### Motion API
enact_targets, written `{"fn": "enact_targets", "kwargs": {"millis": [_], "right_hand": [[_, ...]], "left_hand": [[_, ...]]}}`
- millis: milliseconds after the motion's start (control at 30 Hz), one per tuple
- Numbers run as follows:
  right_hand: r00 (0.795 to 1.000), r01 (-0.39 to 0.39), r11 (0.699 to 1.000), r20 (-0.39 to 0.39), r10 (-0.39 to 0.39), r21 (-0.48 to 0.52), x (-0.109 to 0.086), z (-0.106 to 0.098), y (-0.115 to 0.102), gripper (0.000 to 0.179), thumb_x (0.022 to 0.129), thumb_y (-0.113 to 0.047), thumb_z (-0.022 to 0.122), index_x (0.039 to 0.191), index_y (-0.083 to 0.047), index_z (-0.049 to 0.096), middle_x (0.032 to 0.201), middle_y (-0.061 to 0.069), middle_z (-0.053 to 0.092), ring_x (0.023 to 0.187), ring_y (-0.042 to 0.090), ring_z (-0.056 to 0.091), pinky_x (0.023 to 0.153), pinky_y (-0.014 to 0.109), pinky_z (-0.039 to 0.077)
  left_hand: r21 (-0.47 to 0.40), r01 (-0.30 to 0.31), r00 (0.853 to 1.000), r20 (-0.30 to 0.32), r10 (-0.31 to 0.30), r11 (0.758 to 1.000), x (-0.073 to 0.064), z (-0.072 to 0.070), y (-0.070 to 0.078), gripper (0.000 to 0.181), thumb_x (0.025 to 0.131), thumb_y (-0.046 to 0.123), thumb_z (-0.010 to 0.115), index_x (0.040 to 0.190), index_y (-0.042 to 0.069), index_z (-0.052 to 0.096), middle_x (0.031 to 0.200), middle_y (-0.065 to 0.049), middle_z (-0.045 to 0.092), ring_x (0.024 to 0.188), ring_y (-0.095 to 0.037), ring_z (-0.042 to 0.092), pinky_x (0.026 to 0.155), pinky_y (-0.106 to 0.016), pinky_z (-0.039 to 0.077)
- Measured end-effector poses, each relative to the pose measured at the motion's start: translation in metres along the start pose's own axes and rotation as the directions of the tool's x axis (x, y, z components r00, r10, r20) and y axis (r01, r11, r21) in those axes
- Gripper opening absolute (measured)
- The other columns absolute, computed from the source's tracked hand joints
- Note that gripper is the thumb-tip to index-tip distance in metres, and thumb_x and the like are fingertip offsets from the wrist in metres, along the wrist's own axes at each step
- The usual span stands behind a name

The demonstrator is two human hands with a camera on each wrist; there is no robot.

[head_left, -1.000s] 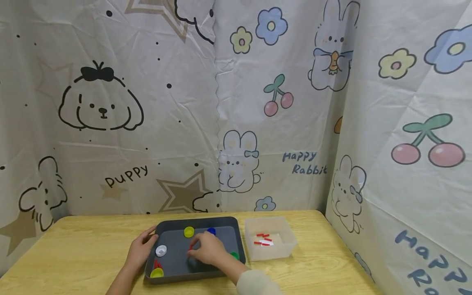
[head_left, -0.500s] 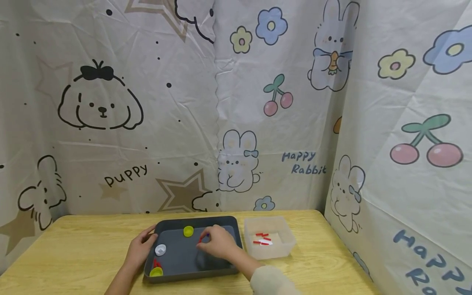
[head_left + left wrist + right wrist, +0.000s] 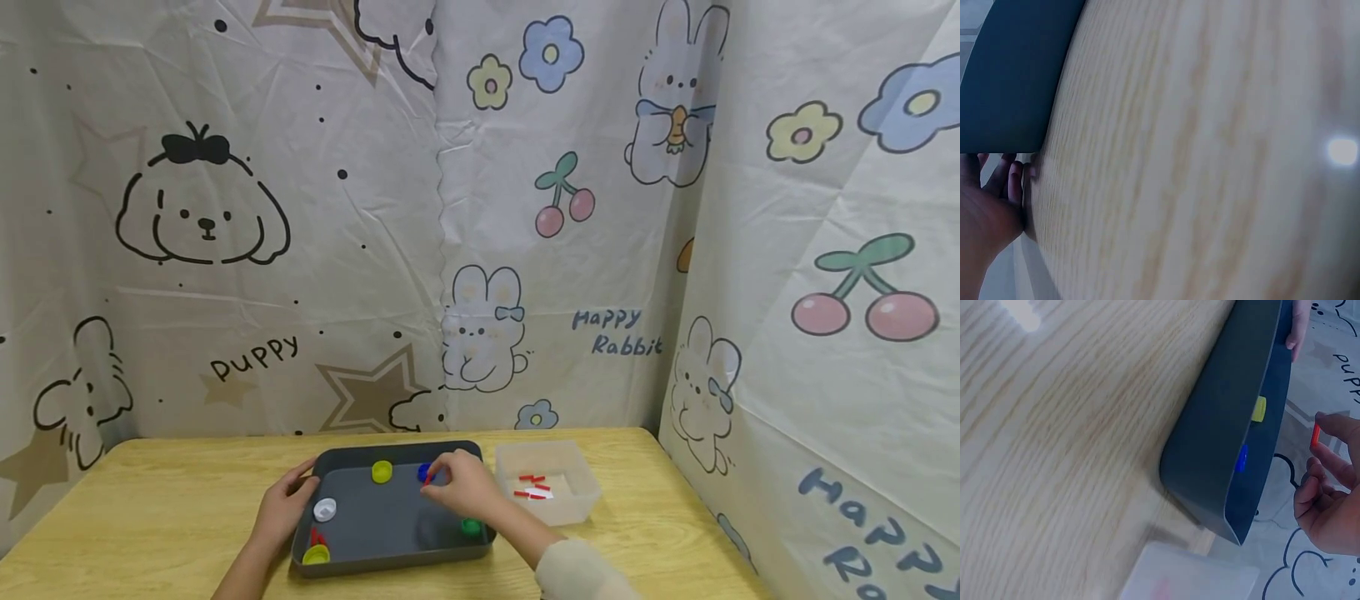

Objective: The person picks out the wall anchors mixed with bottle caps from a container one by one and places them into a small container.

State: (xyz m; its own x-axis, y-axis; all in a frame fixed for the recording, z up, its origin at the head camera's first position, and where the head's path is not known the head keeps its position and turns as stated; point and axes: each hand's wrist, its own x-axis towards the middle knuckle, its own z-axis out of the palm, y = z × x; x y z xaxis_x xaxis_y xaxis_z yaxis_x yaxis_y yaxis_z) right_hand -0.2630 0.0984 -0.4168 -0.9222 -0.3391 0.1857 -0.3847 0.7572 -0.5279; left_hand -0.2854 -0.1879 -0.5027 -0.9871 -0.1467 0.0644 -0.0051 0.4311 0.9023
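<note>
My right hand (image 3: 467, 487) is over the right part of the dark grey tray (image 3: 375, 521), pinching a small red stick (image 3: 428, 479) between thumb and forefinger. Just beyond the stick is a blue bottle cap (image 3: 422, 472), partly hidden. In the right wrist view, the red stick (image 3: 1315, 434) points along between the two fingertips, and the other fingers curl inward. My left hand (image 3: 285, 500) holds the tray at its left side; its fingertips are partly hidden behind the tray wall (image 3: 1016, 75) in the left wrist view.
Inside the tray sit a yellow cap (image 3: 382, 472), a white cap (image 3: 325, 510), a green cap (image 3: 471, 527) and another yellow cap (image 3: 316, 555) beside red sticks (image 3: 317, 537). A translucent box (image 3: 577, 508) right of the tray contains several red sticks (image 3: 536, 487). Printed curtains (image 3: 375, 292) border the table.
My right hand has moved right and away from me with the red stick, from mid-tray to the blue cap. The green cap is visible again. My left hand stays at the tray.
</note>
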Motion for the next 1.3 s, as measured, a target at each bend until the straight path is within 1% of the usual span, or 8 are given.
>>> {"fn": "enact_targets", "kwargs": {"millis": [267,533,700,833,1033,1133,1300], "right_hand": [[1.000,0.006,1.000,-0.015,-0.006,0.016,-0.007,-0.019,0.007,0.021,0.079,-0.031,0.073,0.091,-0.014,0.071,0.065,-0.006,0.045,0.059,0.006,0.040,0.049,0.019,0.033],[1.000,0.003,1.000,-0.017,-0.002,0.024,-0.012,-0.032,0.016,0.024,0.081,-0.029,0.071,0.096,-0.011,0.070,0.062,-0.005,0.046,0.049,0.005,0.038,0.045,0.020,0.031],[1.000,-0.010,1.000,-0.023,0.010,0.014,-0.014,-0.041,0.021,0.026,0.082,-0.029,0.071,0.098,-0.009,0.070,0.063,-0.005,0.044,0.050,0.007,0.036,0.046,0.019,0.030],[0.999,-0.019,1.000,-0.037,0.019,0.001,-0.015,-0.046,0.026,0.028,0.082,-0.030,0.071,0.099,-0.008,0.069,0.062,-0.004,0.044,0.051,0.007,0.036,0.046,0.020,0.029],[0.997,-0.035,0.999,-0.063,0.036,0.017,-0.017,-0.054,0.035,0.031,0.081,-0.029,0.071,0.101,-0.006,0.068,0.065,-0.003,0.046,0.052,0.008,0.039,0.045,0.021,0.032],[0.995,-0.051,0.998,-0.083,0.053,0.026,-0.019,-0.057,0.040,0.031,0.080,-0.028,0.071,0.102,-0.005,0.068,0.064,-0.003,0.047,0.048,0.008,0.040,0.044,0.021,0.033],[0.990,-0.069,0.998,-0.123,0.068,0.000,-0.022,-0.060,0.049,0.027,0.080,-0.025,0.072,0.099,-0.006,0.068,0.064,-0.002,0.046,0.051,0.008,0.039,0.046,0.020,0.032]], "left_hand": [[0.012,0.000,1.000,0.006,-0.001,1.000,0.000,0.000,0.000,0.048,0.098,0.023,0.046,0.140,0.003,0.040,0.130,-0.029,0.050,0.117,-0.041,0.049,0.100,-0.054,0.038],[0.013,0.008,1.000,0.009,-0.008,1.000,0.000,0.000,-0.001,0.048,0.098,0.023,0.046,0.141,0.003,0.039,0.127,-0.029,0.052,0.118,-0.041,0.048,0.101,-0.055,0.037],[0.014,-0.001,1.000,0.012,0.001,1.000,-0.001,-0.001,0.000,0.048,0.098,0.024,0.046,0.141,0.004,0.040,0.128,-0.029,0.052,0.118,-0.041,0.048,0.102,-0.055,0.037],[0.012,-0.006,1.000,0.020,0.005,1.000,-0.002,-0.002,0.002,0.048,0.098,0.024,0.046,0.141,0.004,0.039,0.128,-0.029,0.051,0.118,-0.042,0.048,0.101,-0.055,0.037],[0.006,-0.005,1.000,0.024,0.005,1.000,-0.003,-0.002,0.006,0.048,0.098,0.024,0.045,0.141,0.003,0.039,0.130,-0.030,0.050,0.119,-0.042,0.047,0.102,-0.055,0.037],[0.010,-0.009,1.000,0.027,0.009,1.000,-0.004,-0.002,0.006,0.048,0.098,0.024,0.045,0.141,0.003,0.039,0.131,-0.030,0.049,0.120,-0.043,0.047,0.102,-0.055,0.037],[0.013,-0.008,1.000,0.023,0.008,1.000,-0.004,-0.002,0.005,0.048,0.098,0.024,0.045,0.141,0.003,0.039,0.131,-0.030,0.049,0.120,-0.043,0.047,0.102,-0.055,0.037]]}}
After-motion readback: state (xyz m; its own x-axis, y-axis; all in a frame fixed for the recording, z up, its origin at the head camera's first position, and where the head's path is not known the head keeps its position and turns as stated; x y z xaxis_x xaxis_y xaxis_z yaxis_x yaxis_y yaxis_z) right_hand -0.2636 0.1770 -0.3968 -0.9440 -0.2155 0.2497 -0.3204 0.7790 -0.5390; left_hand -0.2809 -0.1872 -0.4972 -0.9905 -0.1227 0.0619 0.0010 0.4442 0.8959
